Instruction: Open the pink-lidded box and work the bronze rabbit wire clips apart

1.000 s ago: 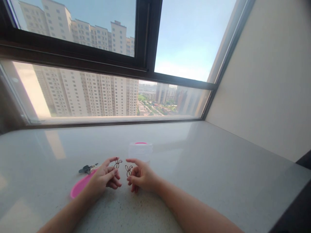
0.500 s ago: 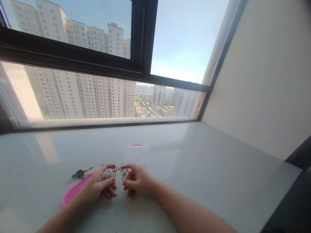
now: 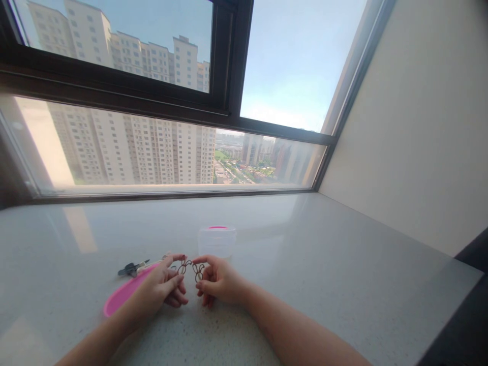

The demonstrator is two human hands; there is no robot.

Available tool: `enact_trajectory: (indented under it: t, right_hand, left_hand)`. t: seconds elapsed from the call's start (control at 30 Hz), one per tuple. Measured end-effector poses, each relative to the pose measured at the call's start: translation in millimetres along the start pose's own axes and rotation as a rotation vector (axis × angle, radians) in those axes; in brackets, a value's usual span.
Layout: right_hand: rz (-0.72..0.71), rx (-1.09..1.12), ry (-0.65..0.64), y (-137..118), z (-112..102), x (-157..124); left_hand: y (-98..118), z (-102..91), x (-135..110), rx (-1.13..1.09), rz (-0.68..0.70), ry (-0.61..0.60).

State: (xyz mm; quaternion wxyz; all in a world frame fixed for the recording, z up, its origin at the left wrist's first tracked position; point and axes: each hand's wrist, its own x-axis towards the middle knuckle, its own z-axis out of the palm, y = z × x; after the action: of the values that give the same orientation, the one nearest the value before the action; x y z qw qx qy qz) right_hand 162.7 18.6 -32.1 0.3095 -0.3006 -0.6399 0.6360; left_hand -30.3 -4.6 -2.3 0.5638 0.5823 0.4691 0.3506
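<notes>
My left hand (image 3: 162, 288) is closed in a pinch, thumb below and index finger above, on a small brown bunny-shaped wire charm (image 3: 182, 268). Opposite it, my right hand (image 3: 221, 282) pinches a similar bunny-shaped wire charm (image 3: 199, 274) between thumb and index finger. The two charms are held upright side by side above the counter, with a narrow gap between them. A pink tray (image 3: 124, 296) lies partly hidden behind my left hand and forearm.
A clear plastic box (image 3: 217, 239) with a pink mark on top stands just behind my hands. A dark tool (image 3: 131, 269), perhaps snips, lies by the tray beside pale items I cannot make out. Beyond the grey speckled counter (image 3: 305, 274) is a window; a wall rises at right.
The camera view has shifted slightly, so everything appears a little further right. Both hands keep their pinch on the two charms, which look almost unchanged in position.
</notes>
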Motion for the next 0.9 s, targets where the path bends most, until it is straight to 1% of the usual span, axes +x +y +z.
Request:
enact_trajectory:
  t: [0.17, 0.47, 0.63, 0.9]
  right_hand:
    - [0.016, 0.002, 0.0, 2.0, -1.1, 0.1]
    - [-0.007, 0.015, -0.006, 1.2, -2.0, -0.4]
    - [0.021, -0.002, 0.008, 0.1, -1.3, -0.9]
    - [0.015, 0.006, 0.018, -2.8, 0.4, -2.1]
  left_hand:
    - [3.4, 1.4, -2.3, 0.001, 0.003, 0.018]
    - [5.0, 3.0, -2.7, -0.006, -0.013, 0.024]
    - [7.8, 4.3, -2.6, -0.025, -0.032, 0.046]
    - [3.7, 1.4, -0.2, -0.016, -0.028, 0.031]
